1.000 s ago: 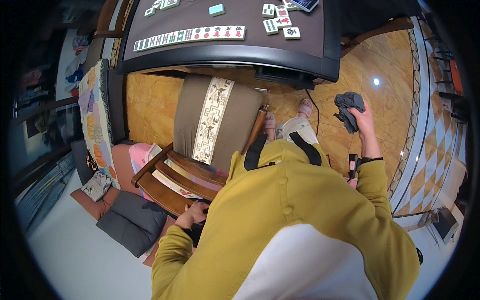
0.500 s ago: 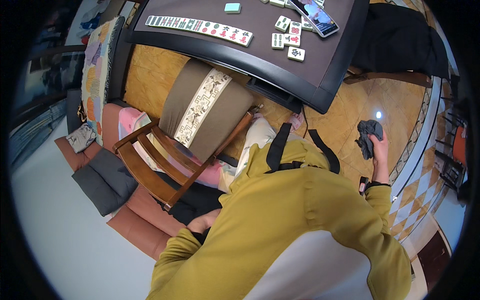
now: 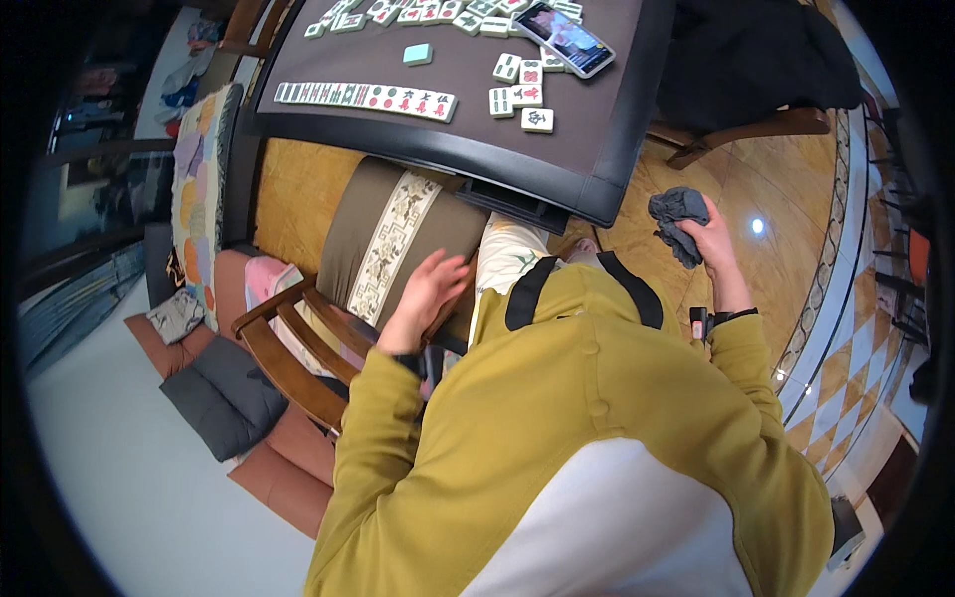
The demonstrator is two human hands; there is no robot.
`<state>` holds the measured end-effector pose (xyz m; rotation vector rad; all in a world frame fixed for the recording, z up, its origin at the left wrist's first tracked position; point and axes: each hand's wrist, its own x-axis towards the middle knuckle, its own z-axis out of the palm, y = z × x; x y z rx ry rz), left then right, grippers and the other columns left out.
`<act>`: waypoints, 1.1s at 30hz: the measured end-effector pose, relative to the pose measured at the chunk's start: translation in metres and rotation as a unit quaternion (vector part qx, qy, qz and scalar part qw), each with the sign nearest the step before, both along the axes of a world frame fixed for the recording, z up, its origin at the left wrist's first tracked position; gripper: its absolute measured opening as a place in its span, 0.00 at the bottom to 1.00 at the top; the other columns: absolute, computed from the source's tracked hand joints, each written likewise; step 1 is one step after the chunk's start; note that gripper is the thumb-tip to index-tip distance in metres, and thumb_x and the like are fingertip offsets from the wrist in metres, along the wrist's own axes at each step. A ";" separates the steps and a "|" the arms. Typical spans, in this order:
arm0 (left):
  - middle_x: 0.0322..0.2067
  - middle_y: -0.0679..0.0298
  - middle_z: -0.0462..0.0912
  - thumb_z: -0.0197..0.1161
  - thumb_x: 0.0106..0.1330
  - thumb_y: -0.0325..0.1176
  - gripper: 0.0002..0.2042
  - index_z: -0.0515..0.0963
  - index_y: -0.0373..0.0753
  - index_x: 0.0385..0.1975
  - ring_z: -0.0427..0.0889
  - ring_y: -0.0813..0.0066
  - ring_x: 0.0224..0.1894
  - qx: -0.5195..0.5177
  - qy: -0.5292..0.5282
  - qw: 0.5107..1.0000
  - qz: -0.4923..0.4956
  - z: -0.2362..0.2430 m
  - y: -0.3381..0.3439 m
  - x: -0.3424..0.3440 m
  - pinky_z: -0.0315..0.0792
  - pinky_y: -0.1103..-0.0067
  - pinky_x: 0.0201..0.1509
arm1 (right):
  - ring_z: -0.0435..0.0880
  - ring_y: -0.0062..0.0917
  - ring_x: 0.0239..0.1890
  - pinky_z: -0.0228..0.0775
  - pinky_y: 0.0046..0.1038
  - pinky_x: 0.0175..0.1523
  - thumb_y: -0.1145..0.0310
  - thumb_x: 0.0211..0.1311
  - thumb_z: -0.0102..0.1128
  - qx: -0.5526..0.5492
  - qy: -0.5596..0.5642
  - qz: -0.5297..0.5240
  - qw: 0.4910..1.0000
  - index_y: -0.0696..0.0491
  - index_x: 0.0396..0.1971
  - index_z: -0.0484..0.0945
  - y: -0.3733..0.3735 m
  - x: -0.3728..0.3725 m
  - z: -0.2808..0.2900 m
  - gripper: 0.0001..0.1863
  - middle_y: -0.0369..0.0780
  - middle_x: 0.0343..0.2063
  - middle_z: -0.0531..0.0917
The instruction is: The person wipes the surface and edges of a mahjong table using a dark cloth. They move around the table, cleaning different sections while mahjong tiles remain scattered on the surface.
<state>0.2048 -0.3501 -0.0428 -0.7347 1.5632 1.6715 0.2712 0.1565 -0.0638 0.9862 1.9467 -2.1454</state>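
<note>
My right hand (image 3: 717, 248) grips a crumpled dark grey cloth (image 3: 674, 212) beside my right leg, over the floor. My left hand (image 3: 425, 297) is raised with its fingers apart and nothing in it, above the wooden chair (image 3: 314, 376) and its brown padded seat (image 3: 342, 236), which has a patterned cream band. My light trousered leg (image 3: 507, 243) is beside that seat, near the dark edge of the mahjong table (image 3: 557, 169). A row of white tiles (image 3: 365, 98) lies on the table, with several loose tiles (image 3: 527, 96) and a phone (image 3: 565, 40).
A reddish-brown sofa (image 3: 288, 473) with grey cushions (image 3: 222, 396) is at the left. Another wooden chair (image 3: 756, 129), draped in black cloth (image 3: 748, 62), stands at the table's right. Tiled floor (image 3: 771, 239) lies right of me, with dark chairs (image 3: 900, 284) beyond.
My left hand has risen from beside the chair's back and opened. My leg has moved toward the seat. My right hand, still holding the cloth, has moved up from half a second ago.
</note>
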 end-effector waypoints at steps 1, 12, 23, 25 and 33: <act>0.60 0.52 0.77 0.56 0.73 0.30 0.32 0.51 0.32 0.74 0.80 0.61 0.59 0.038 0.008 0.999 0.011 -0.007 0.024 -0.021 0.77 0.69 0.60 | 0.85 0.23 0.42 0.79 0.25 0.48 0.80 0.52 0.66 0.003 -0.001 0.007 1.000 0.57 0.60 0.74 0.001 0.003 0.001 0.31 0.38 0.45 0.85; 0.48 0.54 0.81 0.56 0.71 0.33 0.10 0.76 0.32 0.44 0.81 0.57 0.55 0.148 -0.059 0.985 -0.058 -0.008 0.096 -0.127 0.78 0.63 0.58 | 0.86 0.24 0.41 0.79 0.26 0.46 0.79 0.52 0.64 0.053 0.023 -0.065 0.996 0.56 0.59 0.74 0.033 0.040 0.000 0.30 0.38 0.44 0.85; 0.56 0.62 0.81 0.59 0.74 0.32 0.21 0.71 0.39 0.65 0.80 0.72 0.57 -0.088 0.084 0.906 -0.405 0.097 0.007 -0.180 0.74 0.72 0.58 | 0.85 0.26 0.45 0.79 0.27 0.49 0.79 0.56 0.66 -0.009 0.067 -0.309 0.949 0.56 0.60 0.74 -0.035 0.043 -0.037 0.28 0.39 0.47 0.85; 0.56 0.61 0.81 0.62 0.70 0.27 0.20 0.74 0.38 0.62 0.81 0.68 0.57 -0.141 0.160 0.858 -0.468 0.106 -0.019 -0.205 0.74 0.70 0.59 | 0.85 0.26 0.46 0.78 0.27 0.52 0.79 0.59 0.65 -0.013 0.078 -0.361 0.929 0.56 0.60 0.74 -0.057 0.028 -0.037 0.27 0.40 0.48 0.84; 0.72 0.56 0.63 0.53 0.70 0.38 0.22 0.74 0.46 0.63 0.59 0.57 0.75 -0.094 0.454 0.217 -0.859 0.069 -0.079 -0.389 0.53 0.57 0.76 | 0.80 0.24 0.55 0.70 0.26 0.62 0.73 0.61 0.68 0.040 0.040 -0.486 0.872 0.57 0.61 0.74 -0.150 -0.055 -0.024 0.27 0.38 0.52 0.83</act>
